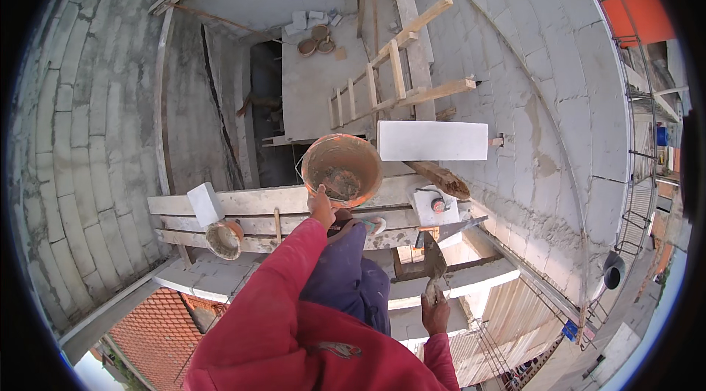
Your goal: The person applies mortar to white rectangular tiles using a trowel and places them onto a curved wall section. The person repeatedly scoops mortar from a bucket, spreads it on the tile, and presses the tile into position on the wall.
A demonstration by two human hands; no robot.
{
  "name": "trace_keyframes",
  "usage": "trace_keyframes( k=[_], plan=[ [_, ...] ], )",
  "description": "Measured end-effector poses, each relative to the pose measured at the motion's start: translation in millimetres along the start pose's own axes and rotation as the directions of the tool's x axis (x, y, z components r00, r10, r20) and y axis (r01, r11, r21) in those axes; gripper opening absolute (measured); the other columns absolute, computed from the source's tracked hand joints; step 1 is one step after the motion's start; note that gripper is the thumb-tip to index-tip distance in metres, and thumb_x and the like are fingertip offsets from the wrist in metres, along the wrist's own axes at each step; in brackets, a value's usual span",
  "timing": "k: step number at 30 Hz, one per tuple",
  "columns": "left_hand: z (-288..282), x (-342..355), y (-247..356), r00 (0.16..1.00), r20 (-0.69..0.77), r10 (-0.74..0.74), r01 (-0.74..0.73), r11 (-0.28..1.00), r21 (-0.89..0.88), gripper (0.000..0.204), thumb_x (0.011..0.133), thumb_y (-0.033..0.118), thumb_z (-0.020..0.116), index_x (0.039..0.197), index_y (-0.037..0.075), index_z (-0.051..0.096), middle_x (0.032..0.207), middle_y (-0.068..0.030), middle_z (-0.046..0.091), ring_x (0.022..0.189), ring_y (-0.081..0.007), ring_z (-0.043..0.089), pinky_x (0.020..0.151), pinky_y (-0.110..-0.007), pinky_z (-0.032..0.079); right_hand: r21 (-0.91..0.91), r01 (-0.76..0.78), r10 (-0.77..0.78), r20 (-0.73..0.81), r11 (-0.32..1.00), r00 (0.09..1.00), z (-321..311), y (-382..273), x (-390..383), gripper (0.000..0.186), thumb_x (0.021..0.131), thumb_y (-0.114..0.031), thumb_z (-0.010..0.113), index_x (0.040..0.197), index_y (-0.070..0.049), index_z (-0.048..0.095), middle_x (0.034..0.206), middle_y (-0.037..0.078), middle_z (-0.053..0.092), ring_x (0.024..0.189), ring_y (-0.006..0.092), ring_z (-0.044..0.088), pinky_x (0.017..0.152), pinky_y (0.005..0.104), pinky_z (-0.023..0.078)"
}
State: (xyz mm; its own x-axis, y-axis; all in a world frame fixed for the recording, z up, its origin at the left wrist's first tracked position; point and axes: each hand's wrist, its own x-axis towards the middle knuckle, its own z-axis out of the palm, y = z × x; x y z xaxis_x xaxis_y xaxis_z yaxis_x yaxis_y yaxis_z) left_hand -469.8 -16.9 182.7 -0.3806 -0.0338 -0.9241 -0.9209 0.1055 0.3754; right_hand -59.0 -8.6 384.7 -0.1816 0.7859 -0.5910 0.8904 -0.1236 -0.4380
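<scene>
An orange bucket (305, 163) with some grey mortar (341, 184) in the bottom stands tilted toward me at the planks' far edge. My left hand (321, 207) is closed on the bucket's near rim. Low on the right, my right hand (435, 313) grips a trowel (434, 259), its mortar-smeared blade pointing away from me. Just beyond the blade, a handsaw (462, 227) lies over the planks. A white block (432, 141) lies beyond it, to the right of the bucket.
I am on a plank scaffold (243, 201) high above a floor. A smaller bucket (224, 239) and a pale block (205, 203) sit at its left. A red-and-black tool (440, 205) rests on another block. A wooden ladder (397, 67) leans up from below. Block walls (529, 97) flank both sides.
</scene>
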Motion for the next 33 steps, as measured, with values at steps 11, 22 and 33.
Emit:
trace_keyframes(
  k=[11,22,33],
  plan=[
    [225,20,278,0.808,0.499,0.312,-0.227,0.948,-0.225,0.127,0.085,0.073,0.068,0.164,0.007,-0.007,0.162,-0.0381,0.014,0.150,-0.0550,0.020,0.119,-0.063,0.030,0.035,-0.058,0.060,-0.061,0.998,0.996,9,-18,-20,0.056,0.094,-0.030,0.069,0.133,0.008,0.059,0.115,0.033,0.068,0.105,0.0496,0.067,0.091,0.0517,0.053],
    [-25,8,76,0.906,0.306,-0.292,-0.150,0.454,0.878,0.089,0.099,0.061,0.056,0.164,0.012,0.020,0.156,-0.0254,0.043,0.138,-0.0500,0.046,0.111,-0.058,0.041,0.484,-0.395,0.430,0.042,0.781,0.902,104,33,3,0.033,0.093,-0.026,0.069,0.111,0.002,0.065,0.075,0.010,0.067,0.060,0.0182,0.063,0.057,0.0364,0.051],
    [-169,-9,72,0.929,0.342,-0.139,-0.351,-0.044,0.935,0.060,0.099,0.043,0.061,0.140,-0.001,0.060,0.121,-0.0184,0.071,0.112,-0.0287,0.067,0.097,-0.036,0.051,0.219,-0.182,0.244,-0.303,0.959,0.921,142,66,3,0.050,0.093,-0.030,0.065,0.130,0.002,0.057,0.086,0.023,0.072,0.076,0.0417,0.070,0.072,0.0510,0.055]
  ],
)
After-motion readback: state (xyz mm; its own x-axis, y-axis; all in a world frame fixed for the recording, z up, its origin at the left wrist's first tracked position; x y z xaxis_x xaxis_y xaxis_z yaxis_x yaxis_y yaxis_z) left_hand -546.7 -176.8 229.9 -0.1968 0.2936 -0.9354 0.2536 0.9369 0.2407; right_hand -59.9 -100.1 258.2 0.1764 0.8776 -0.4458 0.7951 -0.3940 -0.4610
